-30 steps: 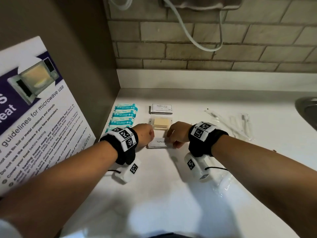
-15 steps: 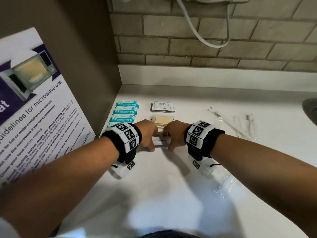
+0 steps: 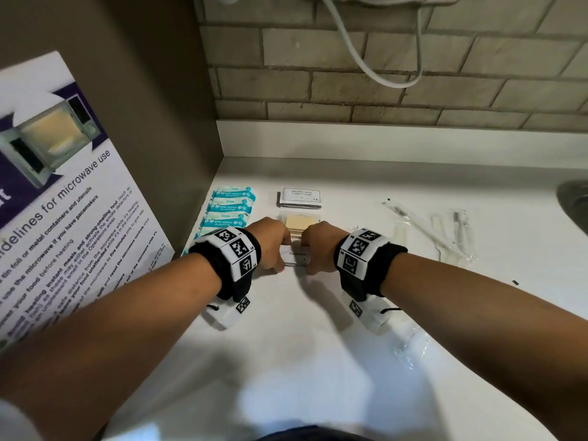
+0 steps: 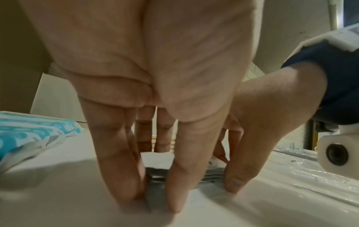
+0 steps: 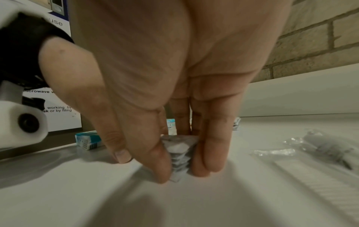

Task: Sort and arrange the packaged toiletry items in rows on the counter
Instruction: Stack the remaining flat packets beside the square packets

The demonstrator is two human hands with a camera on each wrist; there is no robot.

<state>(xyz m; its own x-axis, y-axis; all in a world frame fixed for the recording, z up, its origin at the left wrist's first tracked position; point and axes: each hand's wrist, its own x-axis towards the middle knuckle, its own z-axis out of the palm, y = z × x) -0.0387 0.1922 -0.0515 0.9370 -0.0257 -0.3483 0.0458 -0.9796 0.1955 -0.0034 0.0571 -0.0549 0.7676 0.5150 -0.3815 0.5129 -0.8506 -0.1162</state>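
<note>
A small stack of white toothpaste sachets [image 3: 296, 256] lies on the white counter [image 3: 311, 345], below a stack of tan soap packets [image 3: 299, 223] and a stack of shampoo sachets [image 3: 301, 197]. My left hand [image 3: 270, 243] pinches the stack's left end between thumb and fingers [image 4: 124, 173]. At the right end my right hand [image 3: 318, 246] does the same, its thumb and fingers [image 5: 209, 153] clamping the sachet stack [image 5: 179, 159]. A column of blue wipes packs [image 3: 229, 208] lies to the left.
Clear-wrapped toothbrushes [image 3: 445, 230] lie scattered at the right, and an empty clear wrapper [image 3: 410, 345] sits near my right wrist. A sink edge [image 3: 572, 202] shows far right. A microwave notice [image 3: 57, 224] covers the left wall. A cable hangs down the brick wall.
Both hands have closed in from the sides on the toothpaste sachets and squared them into a tighter stack. The view has shifted slightly.
</note>
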